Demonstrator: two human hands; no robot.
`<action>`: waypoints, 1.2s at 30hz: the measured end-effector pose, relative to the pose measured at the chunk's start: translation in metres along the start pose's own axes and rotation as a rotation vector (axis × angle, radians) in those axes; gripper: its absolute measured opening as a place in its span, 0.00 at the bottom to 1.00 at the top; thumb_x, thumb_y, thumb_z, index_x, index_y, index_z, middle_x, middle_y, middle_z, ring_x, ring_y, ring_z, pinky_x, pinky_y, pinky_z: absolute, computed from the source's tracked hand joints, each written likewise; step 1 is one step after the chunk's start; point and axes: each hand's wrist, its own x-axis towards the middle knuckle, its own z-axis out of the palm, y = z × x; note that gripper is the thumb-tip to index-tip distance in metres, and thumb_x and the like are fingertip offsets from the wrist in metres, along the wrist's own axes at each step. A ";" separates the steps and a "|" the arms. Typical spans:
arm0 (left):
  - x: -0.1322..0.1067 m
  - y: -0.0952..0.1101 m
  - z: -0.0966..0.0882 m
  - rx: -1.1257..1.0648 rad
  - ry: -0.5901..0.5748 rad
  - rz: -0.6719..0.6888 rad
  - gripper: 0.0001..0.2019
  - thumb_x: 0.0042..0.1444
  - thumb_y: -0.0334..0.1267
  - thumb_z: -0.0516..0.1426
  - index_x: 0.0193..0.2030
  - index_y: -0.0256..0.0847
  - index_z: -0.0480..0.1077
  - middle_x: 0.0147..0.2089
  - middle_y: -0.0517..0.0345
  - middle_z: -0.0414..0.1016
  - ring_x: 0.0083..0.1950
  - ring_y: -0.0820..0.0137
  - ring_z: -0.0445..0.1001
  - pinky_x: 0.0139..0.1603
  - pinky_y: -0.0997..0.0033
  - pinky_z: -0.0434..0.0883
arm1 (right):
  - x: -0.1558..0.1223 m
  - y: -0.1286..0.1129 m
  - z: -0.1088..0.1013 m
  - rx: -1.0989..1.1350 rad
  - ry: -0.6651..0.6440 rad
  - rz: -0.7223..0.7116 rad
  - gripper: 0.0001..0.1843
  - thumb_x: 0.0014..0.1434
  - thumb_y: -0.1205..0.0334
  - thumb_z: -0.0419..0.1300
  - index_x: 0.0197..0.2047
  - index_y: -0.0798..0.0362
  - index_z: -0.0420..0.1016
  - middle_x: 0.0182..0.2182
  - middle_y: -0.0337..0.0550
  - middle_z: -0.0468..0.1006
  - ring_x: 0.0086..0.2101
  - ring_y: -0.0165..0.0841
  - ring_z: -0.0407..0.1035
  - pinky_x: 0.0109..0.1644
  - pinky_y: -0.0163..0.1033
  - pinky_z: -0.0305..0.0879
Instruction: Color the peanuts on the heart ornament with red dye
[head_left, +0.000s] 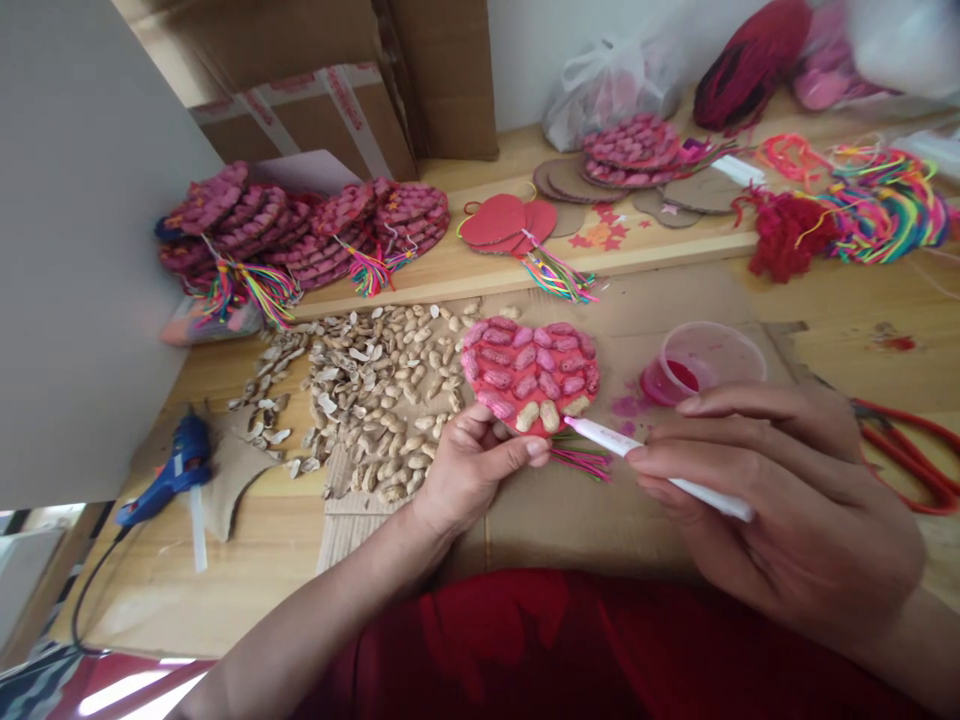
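Observation:
My left hand point(469, 465) pinches the lower edge of a red round disc point(529, 375) covered with peanut shells. Most shells on it are painted pink; a few along the bottom edge are still plain tan. A multicoloured tassel point(581, 462) hangs from the disc. My right hand point(765, 490) grips a white brush point(652, 468), its pink tip touching the disc's lower right edge. A small clear cup of pink paint point(701, 362) stands just right of the disc.
A pile of plain peanuts point(379, 390) lies left of the disc. A blue glue gun point(169, 475) rests at the left, red scissors point(911, 460) at the right. Finished pink discs point(300, 235), red discs point(506, 222), coloured cords point(874, 205) and cardboard boxes point(315, 90) fill the back.

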 end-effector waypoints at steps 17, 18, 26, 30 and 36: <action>0.001 0.002 0.000 0.016 0.029 -0.018 0.15 0.42 0.30 0.76 0.37 0.38 0.80 0.31 0.61 0.81 0.28 0.79 0.76 0.32 0.80 0.76 | 0.000 -0.001 -0.001 -0.001 -0.012 -0.009 0.10 0.60 0.69 0.66 0.45 0.50 0.76 0.38 0.38 0.85 0.46 0.39 0.75 0.53 0.47 0.67; 0.001 0.002 0.000 0.014 0.028 -0.020 0.15 0.42 0.30 0.76 0.37 0.38 0.80 0.32 0.61 0.81 0.28 0.79 0.76 0.32 0.80 0.76 | 0.000 -0.001 0.000 0.002 -0.009 -0.007 0.11 0.60 0.69 0.67 0.46 0.50 0.77 0.39 0.38 0.85 0.45 0.38 0.75 0.53 0.47 0.68; 0.001 0.002 0.001 0.022 0.001 -0.007 0.14 0.43 0.30 0.75 0.36 0.38 0.80 0.30 0.61 0.81 0.27 0.79 0.75 0.32 0.81 0.75 | 0.000 -0.005 0.006 -0.011 -0.005 0.024 0.11 0.60 0.68 0.67 0.46 0.49 0.77 0.39 0.38 0.85 0.46 0.39 0.75 0.52 0.48 0.67; 0.001 0.004 0.003 0.024 0.015 -0.039 0.15 0.41 0.32 0.76 0.34 0.37 0.79 0.29 0.61 0.80 0.27 0.78 0.75 0.31 0.80 0.74 | 0.001 -0.004 0.007 -0.004 -0.004 0.005 0.10 0.60 0.69 0.66 0.46 0.51 0.77 0.39 0.39 0.85 0.46 0.38 0.74 0.52 0.46 0.67; 0.002 0.006 0.005 0.012 0.072 -0.059 0.16 0.39 0.32 0.77 0.34 0.36 0.78 0.29 0.60 0.80 0.27 0.78 0.75 0.32 0.79 0.75 | 0.002 0.000 0.002 -0.015 0.009 -0.020 0.13 0.58 0.71 0.67 0.47 0.52 0.77 0.39 0.41 0.85 0.44 0.38 0.75 0.51 0.47 0.68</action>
